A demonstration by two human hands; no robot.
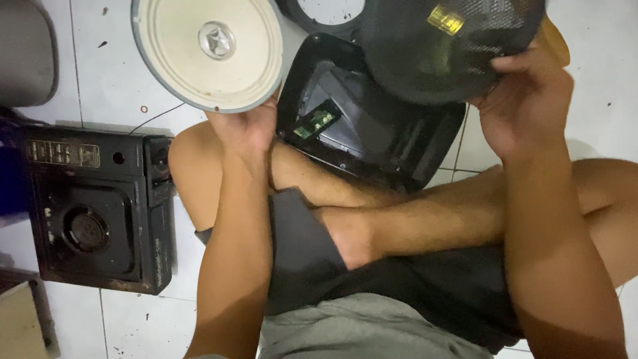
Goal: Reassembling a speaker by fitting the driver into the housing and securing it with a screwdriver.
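A black portable gas stove [100,213] sits on the white tiled floor [119,80] at the person's left. A black plastic housing [372,126] with a small green circuit board lies ahead of the crossed legs. The right hand [525,106] grips a dark round mesh grille [445,46] above it. The left hand [249,126] holds up a cream round speaker cone [209,50] by its lower rim.

Both arms reach forward, left hand [247,129] and right hand [525,110] raised, fingers curled.

black portable gas stove [100,209] on white tile floor [119,80], cardboard box [20,322] btm left
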